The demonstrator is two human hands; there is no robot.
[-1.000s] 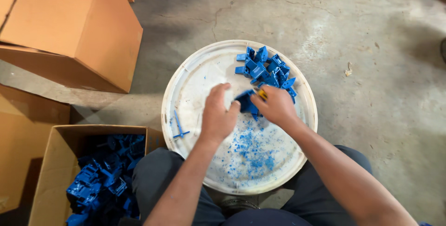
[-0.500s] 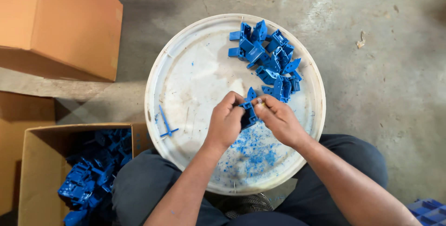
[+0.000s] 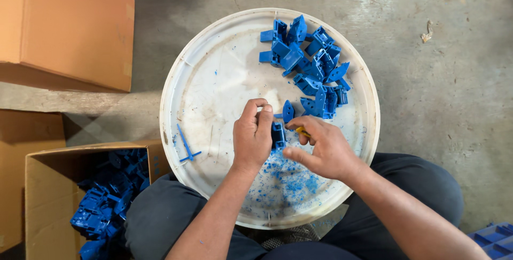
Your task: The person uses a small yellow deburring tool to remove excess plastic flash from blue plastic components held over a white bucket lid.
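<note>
A round white tray [image 3: 192, 78] rests on my lap. My left hand [image 3: 251, 140] pinches a small blue plastic part [image 3: 279, 132] above the tray's middle. My right hand [image 3: 320, 150] is just right of it and grips a small yellow-handled tool [image 3: 302, 130] whose tip points at the part. A pile of similar blue plastic parts [image 3: 312, 65] lies in the tray's upper right. Blue shavings [image 3: 286, 180] are scattered on the tray below my hands. A thin blue sprue piece [image 3: 186, 145] lies at the tray's left.
An open cardboard box [image 3: 48, 206] at lower left holds several blue parts [image 3: 104, 201]. A closed cardboard box [image 3: 64, 25] stands at upper left on the concrete floor [image 3: 449, 78]. A blue crate corner [image 3: 494, 238] shows at lower right.
The view has shifted so the tray sits higher and closer. My hands have drawn together at the tray's middle, the left now holding one blue part up against the tool.
</note>
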